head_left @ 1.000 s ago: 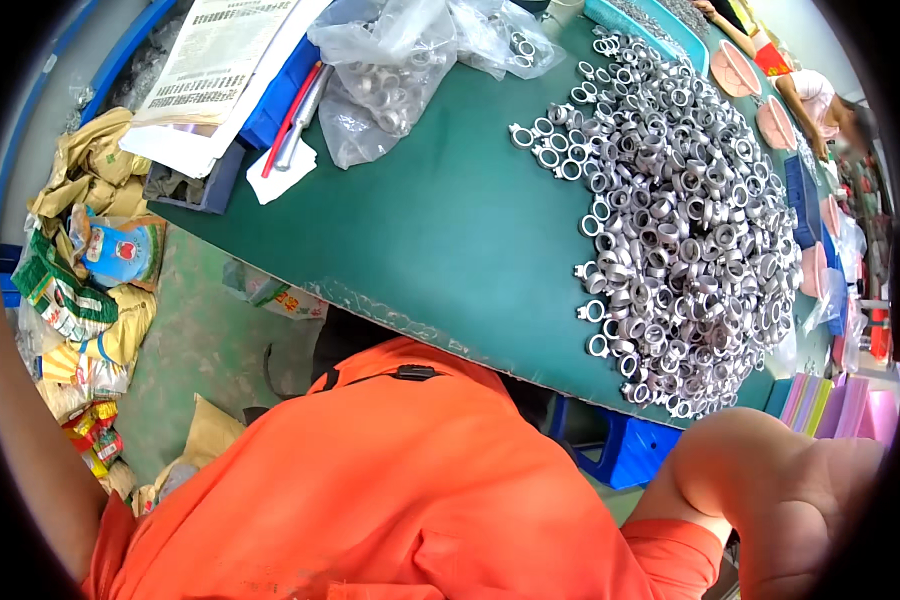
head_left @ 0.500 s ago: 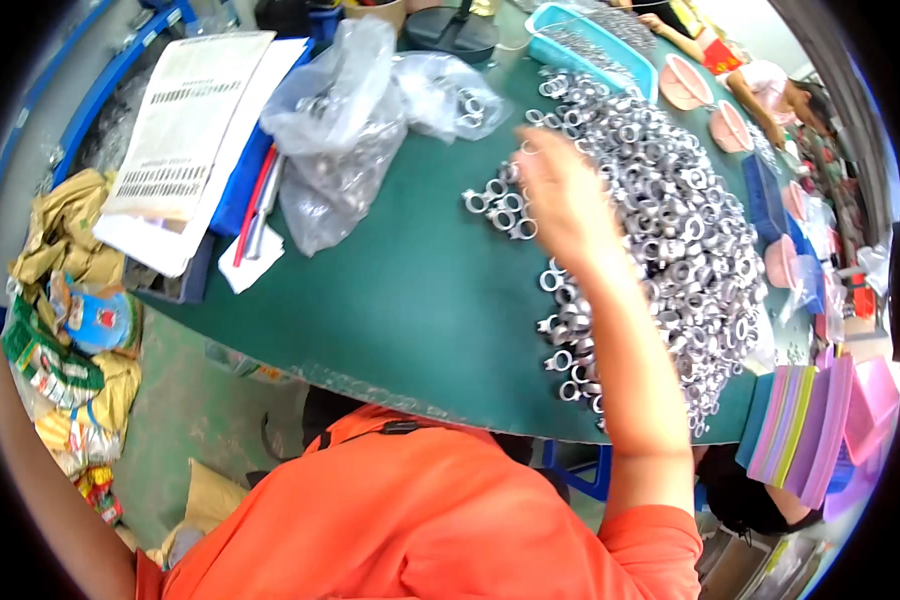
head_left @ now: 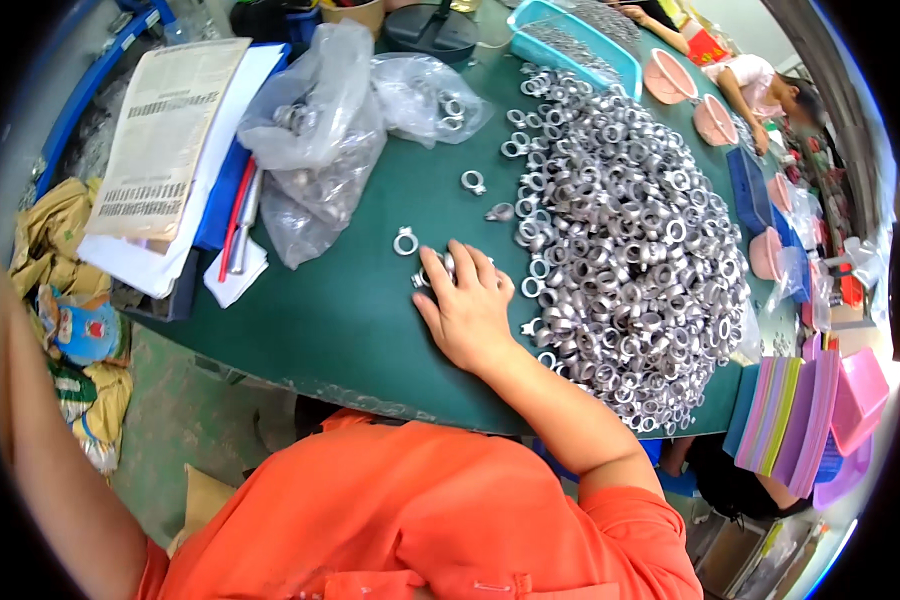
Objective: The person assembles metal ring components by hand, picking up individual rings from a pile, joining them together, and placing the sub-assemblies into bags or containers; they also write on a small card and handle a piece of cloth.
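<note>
on the green table [head_left: 355,330], the right hand [head_left: 467,312] rests palm down, left of a large pile of metal rings [head_left: 630,250]. the fingers are spread and slightly bent over a small group of loose rings [head_left: 419,281], which shows at the fingertips. the hand covers most of this group; whether it grips any ring cannot be told. one single ring [head_left: 396,244] lies flat just beyond the fingertips. a second ring [head_left: 478,187] and a tilted metal piece [head_left: 500,212] lie farther up, between hand and pile. the left forearm [head_left: 65,450] rises along the left edge; its hand is out of view, so its state cannot be told. two clear plastic bags [head_left: 315,185] with metal parts inside lie to the upper left, beside a red stick [head_left: 237,218] and a silver rod [head_left: 251,222]. a turquoise tray [head_left: 631,78] stands behind the pile.
</note>
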The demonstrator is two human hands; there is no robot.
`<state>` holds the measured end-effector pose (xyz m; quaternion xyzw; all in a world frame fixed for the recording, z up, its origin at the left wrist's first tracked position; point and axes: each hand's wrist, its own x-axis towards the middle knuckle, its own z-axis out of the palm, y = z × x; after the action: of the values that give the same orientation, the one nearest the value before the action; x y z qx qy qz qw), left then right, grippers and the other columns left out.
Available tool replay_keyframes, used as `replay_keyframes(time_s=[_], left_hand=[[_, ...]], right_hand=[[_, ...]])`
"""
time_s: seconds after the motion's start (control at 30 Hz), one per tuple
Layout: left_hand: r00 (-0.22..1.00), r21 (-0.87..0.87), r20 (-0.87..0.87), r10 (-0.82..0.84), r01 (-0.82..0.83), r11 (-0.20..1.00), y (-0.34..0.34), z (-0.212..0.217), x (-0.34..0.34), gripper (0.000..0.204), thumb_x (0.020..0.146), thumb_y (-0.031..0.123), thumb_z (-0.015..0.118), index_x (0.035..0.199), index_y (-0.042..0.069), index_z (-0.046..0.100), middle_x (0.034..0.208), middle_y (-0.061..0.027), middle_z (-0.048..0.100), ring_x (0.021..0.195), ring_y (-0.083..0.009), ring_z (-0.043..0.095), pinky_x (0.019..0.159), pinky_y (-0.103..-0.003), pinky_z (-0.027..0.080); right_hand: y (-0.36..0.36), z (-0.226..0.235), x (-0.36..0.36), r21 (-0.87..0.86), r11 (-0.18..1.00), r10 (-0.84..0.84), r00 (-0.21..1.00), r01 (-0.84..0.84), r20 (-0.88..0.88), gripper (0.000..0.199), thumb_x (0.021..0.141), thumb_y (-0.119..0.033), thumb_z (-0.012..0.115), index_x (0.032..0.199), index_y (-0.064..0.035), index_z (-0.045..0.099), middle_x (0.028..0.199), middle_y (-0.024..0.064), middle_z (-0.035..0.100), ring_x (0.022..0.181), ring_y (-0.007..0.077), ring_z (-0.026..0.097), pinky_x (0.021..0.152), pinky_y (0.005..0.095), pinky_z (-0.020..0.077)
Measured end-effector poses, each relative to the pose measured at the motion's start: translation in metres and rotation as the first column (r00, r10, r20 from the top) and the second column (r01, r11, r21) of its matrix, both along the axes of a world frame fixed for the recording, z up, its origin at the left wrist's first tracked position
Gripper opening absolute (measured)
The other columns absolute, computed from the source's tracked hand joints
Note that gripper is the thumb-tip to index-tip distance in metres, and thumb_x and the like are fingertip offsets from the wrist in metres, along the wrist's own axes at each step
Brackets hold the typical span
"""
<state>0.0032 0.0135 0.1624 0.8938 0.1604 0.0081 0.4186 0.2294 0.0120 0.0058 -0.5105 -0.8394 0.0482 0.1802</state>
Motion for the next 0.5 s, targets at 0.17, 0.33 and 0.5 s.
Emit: replay_keyframes(time_s=[0.17,0.33,0.5], left_hand=[[0.972,-0.087,0.233,-0.021,0.042,0.995,-0.017,0.026,-0.062,0.027,0.084,0.025,0.055,0.081,-0.001,0.063,0.077,-0.0118,0.065,0.061,-0.0182,0.061,0.055,-0.029,0.05],[0.805,-0.303,0.548,0.225,-0.06,0.951,-0.093,0.008,-0.154,0.028,0.084,0.026,0.055,0.08,-0.001,0.063,0.078,-0.0122,0.066,0.061,-0.0182,0.062,0.054,-0.029,0.05],[0.151,-0.358,-0.454,0.878,-0.933,-0.024,-0.181,-0.121,-0.172,0.031,0.083,0.027,0.06,0.077,-0.002,0.066,0.068,-0.0115,0.065,0.06,-0.0196,0.063,0.055,-0.028,0.049]], right_hand=[[-0.029,0.014,0.009,-0.055,0.989,0.131,0.982,-0.139,-0.134,0.045,0.079,-0.021,0.063,0.12,-0.0104,0.051,0.124,0.0149,0.046,0.115,0.0309,0.043,0.091,0.0467,0.0308],[-0.024,0.02,0.032,-0.016,1.0,0.012,0.936,-0.019,-0.353,0.031,0.079,-0.005,0.058,0.11,0.0005,0.055,0.116,0.0167,0.054,0.109,0.0314,0.048,0.094,0.0386,0.034],[-0.043,0.022,0.003,0.02,0.971,0.225,0.883,-0.238,-0.411,0.026,0.077,0.004,0.058,0.102,-0.0006,0.058,0.108,0.0149,0.059,0.1,0.0303,0.054,0.089,0.0365,0.0373]])
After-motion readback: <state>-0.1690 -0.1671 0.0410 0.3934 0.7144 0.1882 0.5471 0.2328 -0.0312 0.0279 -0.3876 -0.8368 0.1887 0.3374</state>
